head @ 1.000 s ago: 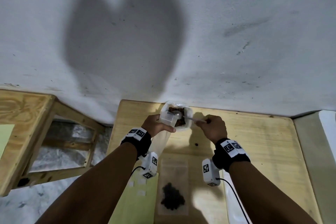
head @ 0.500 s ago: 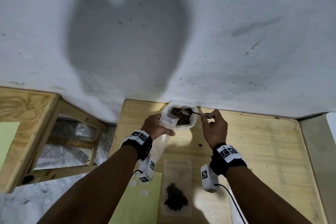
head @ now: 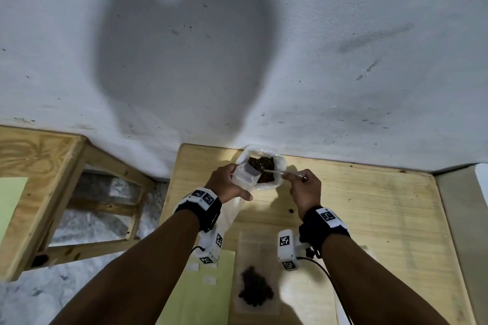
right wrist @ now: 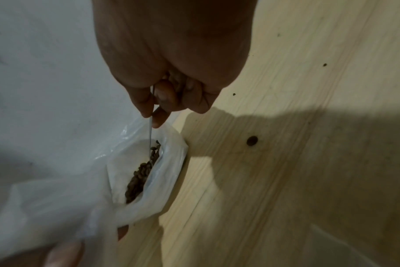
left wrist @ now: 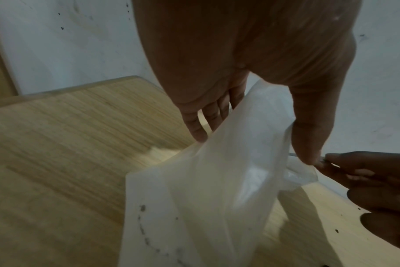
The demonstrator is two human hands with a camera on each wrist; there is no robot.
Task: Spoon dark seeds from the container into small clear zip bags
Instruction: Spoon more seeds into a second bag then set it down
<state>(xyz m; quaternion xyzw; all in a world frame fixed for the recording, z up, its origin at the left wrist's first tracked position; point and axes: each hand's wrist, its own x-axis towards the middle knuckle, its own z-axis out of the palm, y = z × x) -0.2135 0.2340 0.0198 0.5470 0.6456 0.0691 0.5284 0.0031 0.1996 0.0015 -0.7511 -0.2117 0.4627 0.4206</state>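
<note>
since 0.5 s ago r hand (head: 303, 190) swung out right, spoon (head: 280, 172) now lying flatter w/ tip over seeds (head: 262, 167) in container (head: 280, 163) at table's (head: 369, 219) far edge. r fingers pinch spoon handle. l hand (head: 224, 185) grips small clear bag (head: 244, 177), mouth beside container. filled bag (head: 255, 285) lies flat near person.

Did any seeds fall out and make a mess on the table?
Yes, a little. One dark seed lies loose on the wooden table, between the container and the filled zip bag. The right wrist view shows it too, plus a few tiny dark specks nearby.
</note>
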